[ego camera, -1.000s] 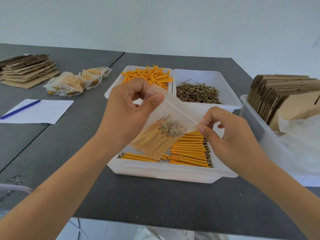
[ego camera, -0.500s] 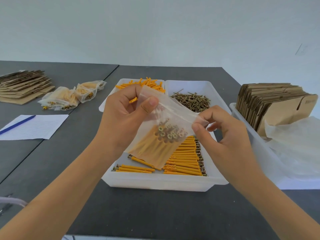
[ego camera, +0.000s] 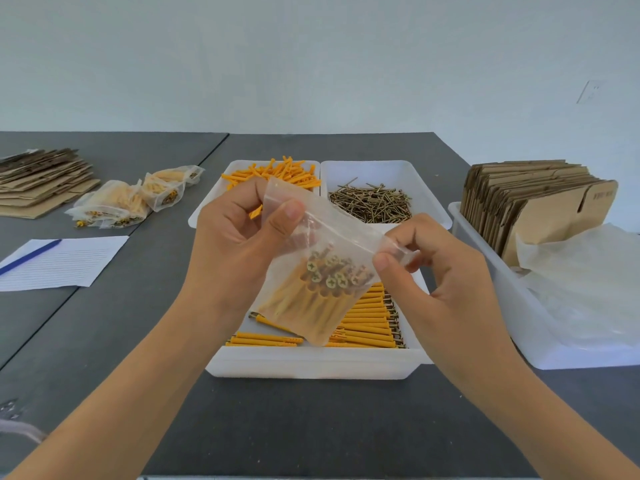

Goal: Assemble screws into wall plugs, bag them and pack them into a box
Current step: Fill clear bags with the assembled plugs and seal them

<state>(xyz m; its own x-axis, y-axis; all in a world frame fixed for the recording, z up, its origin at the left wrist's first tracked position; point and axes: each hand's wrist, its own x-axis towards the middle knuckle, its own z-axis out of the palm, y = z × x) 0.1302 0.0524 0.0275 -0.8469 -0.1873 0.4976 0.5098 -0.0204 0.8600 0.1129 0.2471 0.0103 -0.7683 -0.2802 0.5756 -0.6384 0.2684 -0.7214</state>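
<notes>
Left hand (ego camera: 239,247) pinches bag (ego camera: 318,271) top at 10 o'clock, right hand (ego camera: 433,282) pinches its 3 o'clock corner. Both grips clamp the seal strip, prob. to press it closed w/ plugs (ego camera: 311,299) hanging below.

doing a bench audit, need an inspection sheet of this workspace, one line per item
surface: dark grey tables, two tops butted with a seam at left
job's things: clear zip bag of plugs with screws, held over the near tray of assembled plugs; tray of orange wall plugs; tray of loose screws; filled bags; bin of flat cartons
clutter: lined paper with blue pen; flat cardboard stack; crumpled plastic
grippers: left hand and right hand pinch the bag's top edge
cables: pale cord at left edge
surroundings: plain white wall
</notes>
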